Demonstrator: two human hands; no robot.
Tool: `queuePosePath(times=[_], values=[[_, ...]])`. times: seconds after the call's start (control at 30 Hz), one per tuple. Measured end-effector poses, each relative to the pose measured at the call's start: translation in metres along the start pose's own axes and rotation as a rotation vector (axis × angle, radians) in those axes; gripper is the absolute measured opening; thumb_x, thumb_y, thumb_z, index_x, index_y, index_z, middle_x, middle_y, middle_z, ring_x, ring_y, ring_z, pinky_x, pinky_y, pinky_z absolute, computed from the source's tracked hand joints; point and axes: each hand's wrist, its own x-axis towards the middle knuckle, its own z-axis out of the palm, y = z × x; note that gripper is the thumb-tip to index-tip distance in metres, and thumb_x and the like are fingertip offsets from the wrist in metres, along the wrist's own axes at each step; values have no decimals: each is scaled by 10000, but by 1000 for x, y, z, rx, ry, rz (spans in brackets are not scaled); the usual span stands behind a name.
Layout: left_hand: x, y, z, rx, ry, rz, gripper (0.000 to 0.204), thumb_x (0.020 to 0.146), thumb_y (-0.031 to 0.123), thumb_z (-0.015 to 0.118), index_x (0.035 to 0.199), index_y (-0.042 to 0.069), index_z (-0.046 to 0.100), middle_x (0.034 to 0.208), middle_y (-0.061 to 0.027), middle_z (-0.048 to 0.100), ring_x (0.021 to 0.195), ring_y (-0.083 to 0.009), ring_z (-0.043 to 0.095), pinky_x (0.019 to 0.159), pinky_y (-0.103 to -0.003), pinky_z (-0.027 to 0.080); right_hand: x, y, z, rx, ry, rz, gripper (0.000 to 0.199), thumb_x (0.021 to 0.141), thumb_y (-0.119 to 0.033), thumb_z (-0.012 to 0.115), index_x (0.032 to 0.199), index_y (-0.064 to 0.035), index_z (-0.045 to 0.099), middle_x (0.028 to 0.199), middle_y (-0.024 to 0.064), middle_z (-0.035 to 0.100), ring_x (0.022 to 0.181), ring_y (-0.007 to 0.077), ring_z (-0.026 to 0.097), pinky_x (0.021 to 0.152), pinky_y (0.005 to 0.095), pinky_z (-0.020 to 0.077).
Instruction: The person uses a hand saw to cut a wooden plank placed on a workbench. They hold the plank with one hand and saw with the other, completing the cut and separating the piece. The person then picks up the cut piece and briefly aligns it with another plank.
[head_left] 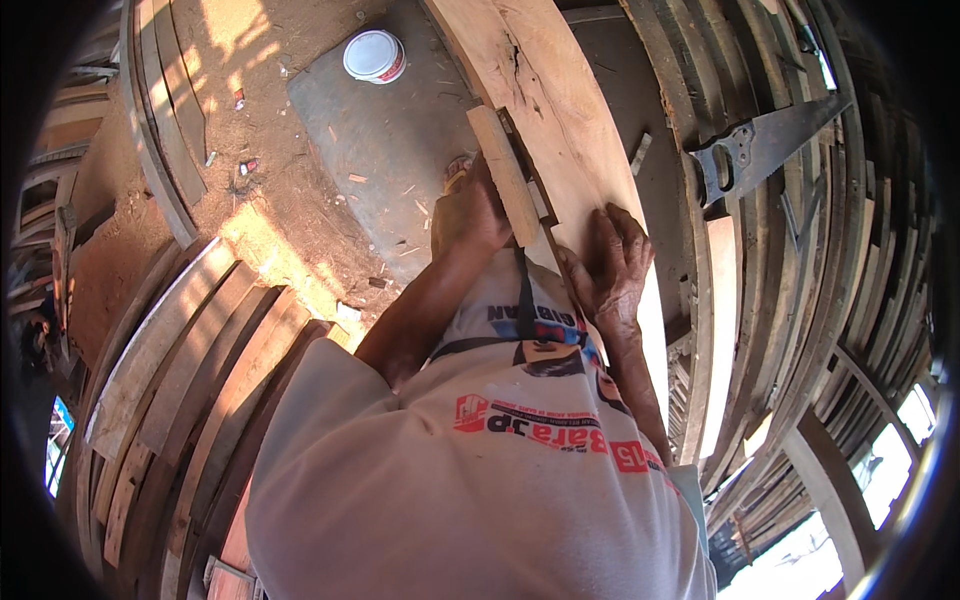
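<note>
A broad pale plank [560, 80] with a dark crack runs from the top of the view down along my right side. Against its left edge is a short wooden block [503, 175], standing at a slight tilt beside a dark notch. My left hand [482, 212] is closed at the block's left side, and the block hides most of its fingers. My right hand [615, 262] rests on the plank's face, fingers slightly bent and apart, thumb near the left edge. It holds nothing.
A handsaw [765, 150] lies on stacked boards [720, 330] at the right. More boards [190, 370] are piled at the lower left. A lidded white bucket [374, 56] stands on a grey sheet [345, 130], with wood chips scattered around.
</note>
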Motion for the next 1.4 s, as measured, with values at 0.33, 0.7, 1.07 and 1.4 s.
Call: queuePosePath(times=[0.33, 0.7, 1.07, 1.4], values=[[-9, 0, 44, 216, 28, 162, 622, 1109, 571, 457, 1501, 89, 432, 1455, -63, 564, 1342, -206, 558, 1136, -396, 454, 2, 3, 7, 76, 90, 22, 588, 829, -281, 882, 1329, -55, 672, 1387, 133, 599, 1292, 332, 553, 1097, 504, 429], [-8, 10, 26, 224, -27, 84, 598, 1121, 478, 502, 1579, 115, 377, 1464, -49, 562, 1365, -216, 547, 1147, -428, 458, -2, 19, -1, 66, 60, 77, 699, 831, -322, 882, 1428, -76, 614, 1455, 167, 552, 1347, 371, 518, 1132, 529, 417], [-6, 12, 2, 990, -75, 353, 643, 1135, 490, 427, 1639, 114, 294, 1570, -93, 462, 1419, -245, 498, 1169, -443, 439, -5, 14, -7, 76, -53, 170, 899, 743, -465, 928, 1495, -139, 558, 1596, 194, 409, 1478, 425, 388, 1199, 622, 324], [-28, 33, 62, 868, -68, 162, 761, 1066, 504, 543, 1621, 46, 293, 1516, -149, 471, 1388, -275, 497, 1130, -440, 453, -10, 18, -5, 67, -38, 178, 896, 760, -492, 911, 1505, -140, 556, 1609, 201, 408, 1474, 444, 391, 1199, 628, 325]])
